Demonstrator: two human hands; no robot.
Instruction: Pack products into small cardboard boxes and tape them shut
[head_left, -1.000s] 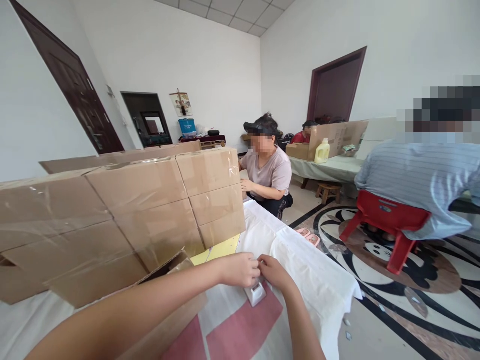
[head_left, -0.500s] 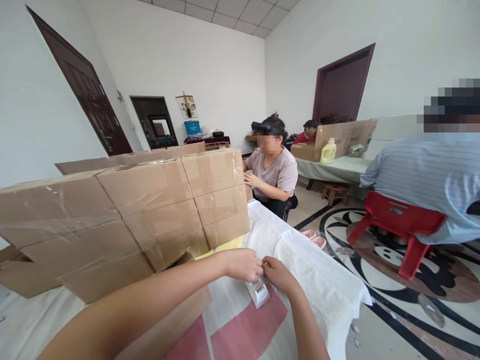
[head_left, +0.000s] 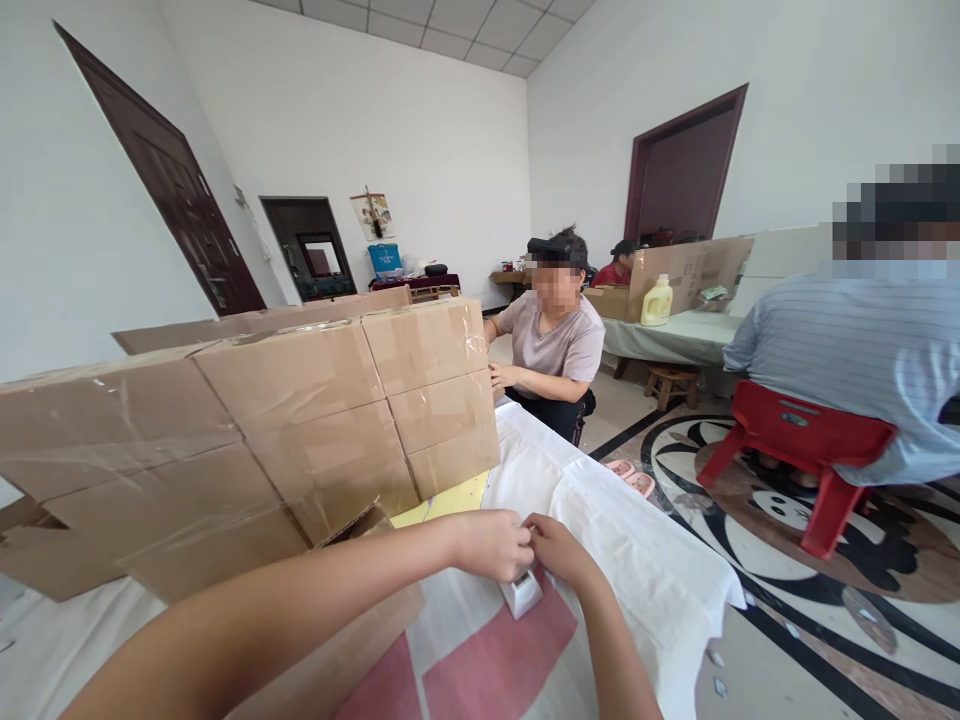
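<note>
Over the cloth-covered table [head_left: 600, 545], my left hand [head_left: 493, 546] is closed with its fingers curled. My right hand [head_left: 559, 548] meets it fingertip to fingertip, also closed in a pinch. Whatever lies between the fingertips is too small or hidden to make out. Just below the hands, a small white object that looks like a tape dispenser [head_left: 523, 598] rests on the cloth, its far part covered by my hands. Under my left forearm is an open cardboard box [head_left: 360, 610], partly hidden by the arm.
A wall of stacked, taped cardboard boxes [head_left: 300, 400] stands along the table's left and far side. A co-worker [head_left: 555, 330] crouches past its right end. Another person [head_left: 870, 360] sits on a red plastic chair [head_left: 810, 430] at right. A yellow bottle [head_left: 657, 301] stands on another table.
My left hand has shifted slightly right and now covers more of the white dispenser. The right hand stays nearly in place. The crouching co-worker's head has moved right.
</note>
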